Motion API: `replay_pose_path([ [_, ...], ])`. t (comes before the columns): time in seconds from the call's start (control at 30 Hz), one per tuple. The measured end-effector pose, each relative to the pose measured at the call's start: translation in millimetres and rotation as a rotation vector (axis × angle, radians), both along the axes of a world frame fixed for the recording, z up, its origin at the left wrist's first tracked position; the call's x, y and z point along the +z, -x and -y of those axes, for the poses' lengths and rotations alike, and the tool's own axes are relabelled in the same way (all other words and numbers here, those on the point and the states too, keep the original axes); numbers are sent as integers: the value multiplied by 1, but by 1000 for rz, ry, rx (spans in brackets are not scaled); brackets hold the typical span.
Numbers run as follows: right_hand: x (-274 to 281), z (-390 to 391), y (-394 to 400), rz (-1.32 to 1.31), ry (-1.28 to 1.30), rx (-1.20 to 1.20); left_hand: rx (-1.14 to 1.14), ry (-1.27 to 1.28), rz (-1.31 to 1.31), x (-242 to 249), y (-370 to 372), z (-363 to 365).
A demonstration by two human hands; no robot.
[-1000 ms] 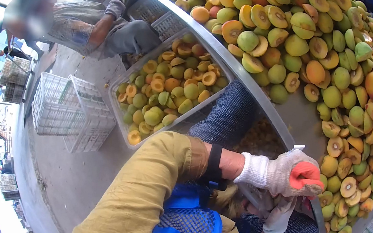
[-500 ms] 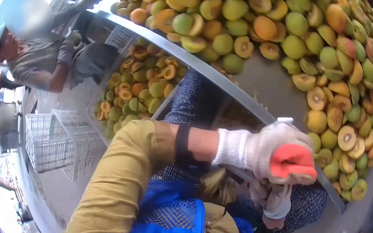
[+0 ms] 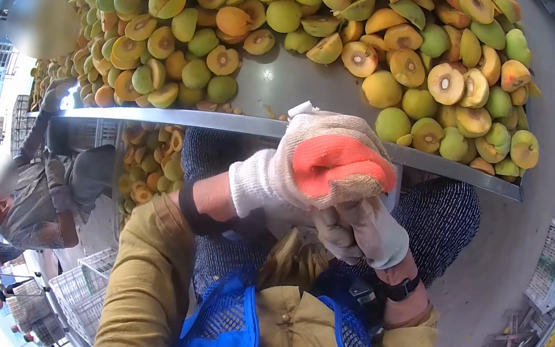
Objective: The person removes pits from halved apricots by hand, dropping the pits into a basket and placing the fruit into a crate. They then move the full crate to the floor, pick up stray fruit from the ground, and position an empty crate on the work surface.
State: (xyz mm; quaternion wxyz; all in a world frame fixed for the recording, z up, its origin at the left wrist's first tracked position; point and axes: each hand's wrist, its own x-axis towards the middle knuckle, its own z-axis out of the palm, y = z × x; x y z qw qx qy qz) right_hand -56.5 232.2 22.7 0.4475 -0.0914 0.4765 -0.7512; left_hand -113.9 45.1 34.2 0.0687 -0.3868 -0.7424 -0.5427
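1. Left hand (image 3: 327,159) – gloved, fist curled, contents hidden – meets right hand (image 3: 362,232), grip unclear, at the desk (image 3: 156,112) edge.
2. Halved fruit (image 3: 301,25) heaped on the desk just beyond.

The left hand (image 3: 326,163) in its orange-patched glove covers most of the right hand (image 3: 362,232), so whatever the two gloves close on between them cannot be told. The heap of halved fruit (image 3: 301,25) runs off the top edge, and the metal table rim (image 3: 178,115) hides much of the fruit crate (image 3: 147,171) beneath. A co-worker (image 3: 33,200) at the left is blurred and partly cut off.
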Motion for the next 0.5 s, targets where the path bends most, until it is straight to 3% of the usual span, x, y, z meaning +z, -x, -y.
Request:
replay_pose_path([
  [0.03,1,0,-2,-16,-23,11,-29,50,-29,3,0,2],
  [0.13,6,-5,1,295,50,149,-94,59,46,7,-7,4],
  [0.17,6,-5,2,397,104,157,-87,36,194,11,-11,3],
  [0.23,-9,-7,-3,500,338,198,127,-183,463,-9,-32,-7],
  [0.3,-12,-9,-7,466,375,197,230,-417,674,-6,-48,-19],
  [0.43,-17,-4,-13,546,366,310,128,-82,350,11,-53,-5],
  [0.5,-35,8,-27,800,703,377,160,-283,623,-7,-66,0],
])
